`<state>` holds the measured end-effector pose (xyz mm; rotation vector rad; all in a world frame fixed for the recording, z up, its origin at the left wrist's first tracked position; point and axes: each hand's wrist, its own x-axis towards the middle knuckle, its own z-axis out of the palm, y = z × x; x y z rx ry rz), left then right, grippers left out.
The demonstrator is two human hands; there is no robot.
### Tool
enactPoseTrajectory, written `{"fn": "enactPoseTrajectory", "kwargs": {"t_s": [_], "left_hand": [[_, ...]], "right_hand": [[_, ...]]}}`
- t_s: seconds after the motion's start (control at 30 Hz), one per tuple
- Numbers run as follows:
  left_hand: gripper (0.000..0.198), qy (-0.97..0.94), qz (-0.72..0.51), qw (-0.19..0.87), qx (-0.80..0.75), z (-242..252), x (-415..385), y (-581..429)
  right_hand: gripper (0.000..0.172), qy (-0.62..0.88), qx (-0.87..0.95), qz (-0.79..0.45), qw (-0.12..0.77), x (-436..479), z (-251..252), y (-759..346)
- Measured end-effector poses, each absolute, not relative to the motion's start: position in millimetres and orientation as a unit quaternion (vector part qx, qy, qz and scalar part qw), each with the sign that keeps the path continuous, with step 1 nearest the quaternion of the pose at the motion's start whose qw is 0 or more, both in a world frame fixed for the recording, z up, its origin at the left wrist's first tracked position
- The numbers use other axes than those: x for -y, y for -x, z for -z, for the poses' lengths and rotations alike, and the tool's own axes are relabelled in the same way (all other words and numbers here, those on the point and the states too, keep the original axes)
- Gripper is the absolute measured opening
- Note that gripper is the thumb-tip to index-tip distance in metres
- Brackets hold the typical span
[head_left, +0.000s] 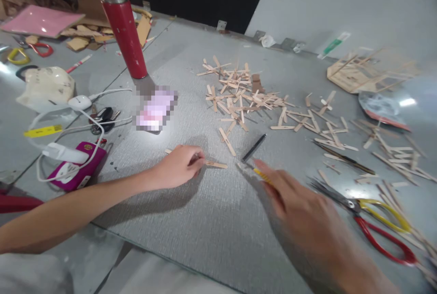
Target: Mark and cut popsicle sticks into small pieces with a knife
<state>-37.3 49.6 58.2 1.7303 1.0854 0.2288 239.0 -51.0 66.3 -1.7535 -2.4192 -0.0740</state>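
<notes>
My left hand (179,166) is closed in a pinch on a flat wooden stick (219,165), whose two ends show on either side of the fingers, low over the grey table. To its right, my right hand (300,207), blurred by motion, is closed around a slim yellow tool (262,175). The tool's pale tip points toward the stick, apart from it; its exact kind is too blurred to tell. A dark pen (254,147) lies just beyond the tip. Another wooden stick (227,142) lies a little farther off.
A pile of small crossed wooden sticks (239,91) spreads behind the hands. Scissors (355,205) and dark tweezers (344,156) lie at right. On the left are a phone (157,109), a tall red bottle (126,34), white cables and a purple power bank (77,166). A wooden frame (362,73) stands back right.
</notes>
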Motion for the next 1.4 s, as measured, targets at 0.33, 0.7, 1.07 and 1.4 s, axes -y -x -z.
{"fn": "enactPoseTrajectory", "kwargs": {"t_s": [0.33,0.7,1.07,1.4], "left_hand": [[0.02,-0.709,-0.111,0.546,-0.432,-45.2,-50.2,39.9],[0.022,-0.709,-0.113,0.536,-0.443,-43.8,-50.4,37.3],[0.023,-0.718,-0.113,0.526,-0.441,-43.3,-49.6,38.0],[0.026,-0.725,-0.122,0.524,-0.429,-43.1,-48.3,39.7]], "right_hand": [[0.052,0.861,0.5,0.071,-0.057,6.8,-80.8,-359.0],[0.04,0.828,0.553,0.093,0.023,12.1,-83.1,-386.1],[0.043,0.862,0.5,0.075,0.042,14.2,-83.8,-401.9],[0.026,0.806,0.591,-0.013,0.033,-4.4,-57.0,-438.3]]}}
